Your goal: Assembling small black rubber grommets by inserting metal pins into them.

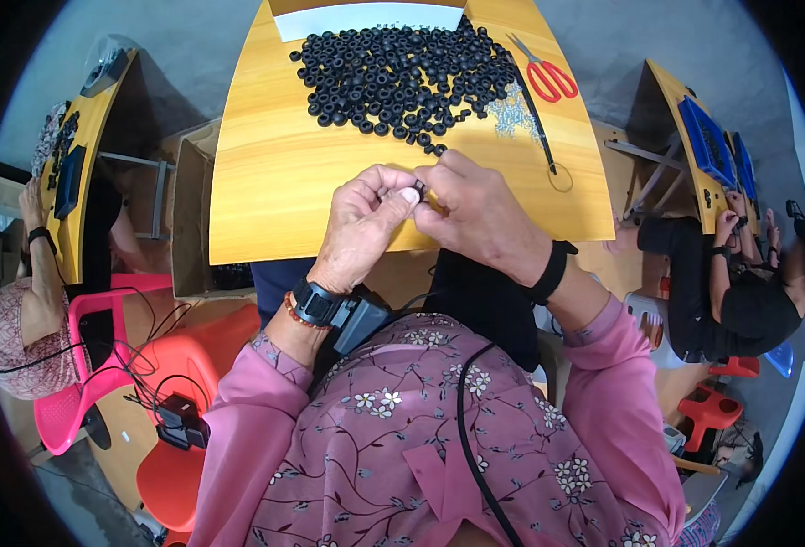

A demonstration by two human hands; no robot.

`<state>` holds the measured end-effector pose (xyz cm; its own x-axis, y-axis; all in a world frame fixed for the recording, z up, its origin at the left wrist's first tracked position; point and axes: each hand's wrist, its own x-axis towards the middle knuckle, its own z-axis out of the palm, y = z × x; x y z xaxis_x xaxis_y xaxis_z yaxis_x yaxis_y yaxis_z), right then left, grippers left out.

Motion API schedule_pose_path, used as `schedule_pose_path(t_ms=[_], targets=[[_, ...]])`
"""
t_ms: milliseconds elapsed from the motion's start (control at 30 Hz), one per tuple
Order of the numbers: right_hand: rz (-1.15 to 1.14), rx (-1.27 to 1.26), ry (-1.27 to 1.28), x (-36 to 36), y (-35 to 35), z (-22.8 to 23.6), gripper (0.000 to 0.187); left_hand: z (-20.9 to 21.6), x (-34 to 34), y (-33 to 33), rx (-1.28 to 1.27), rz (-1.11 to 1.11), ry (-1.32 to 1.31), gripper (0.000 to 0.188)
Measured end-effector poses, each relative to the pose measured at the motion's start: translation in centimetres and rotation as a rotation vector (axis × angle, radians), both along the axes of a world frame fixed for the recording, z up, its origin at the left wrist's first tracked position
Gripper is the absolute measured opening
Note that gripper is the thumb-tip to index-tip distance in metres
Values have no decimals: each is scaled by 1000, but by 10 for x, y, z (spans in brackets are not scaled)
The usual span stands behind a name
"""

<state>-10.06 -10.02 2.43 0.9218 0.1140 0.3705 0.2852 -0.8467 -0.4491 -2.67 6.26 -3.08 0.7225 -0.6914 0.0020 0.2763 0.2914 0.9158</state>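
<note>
The left hand (361, 223) is pinching a small, dark, rounded piece (419, 189) between thumb and fingertips, while the right hand (485, 210) is bunching its fingertips just beside it; what they are gripping cannot be told. Beyond both hands, a loose heap of black, round, holed pieces (393, 82) is lying on the yellow wood-grain tabletop (270, 196). Good work is probably demanding a steady left pinch, small right-hand movements and staying above the tabletop.
</note>
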Motion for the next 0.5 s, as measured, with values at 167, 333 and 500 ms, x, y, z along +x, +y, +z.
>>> schedule_pose_path(t_ms=[167,333,500], targets=[[5,19,9,-1,-3,1,19,4,2,2,56,-74,18,17],[38,-28,0,-3,-3,1,24,0,2,2,45,-71,-1,15],[98,-87,-16,-3,-5,2,23,-3,1,3,87,-40,-66,14]])
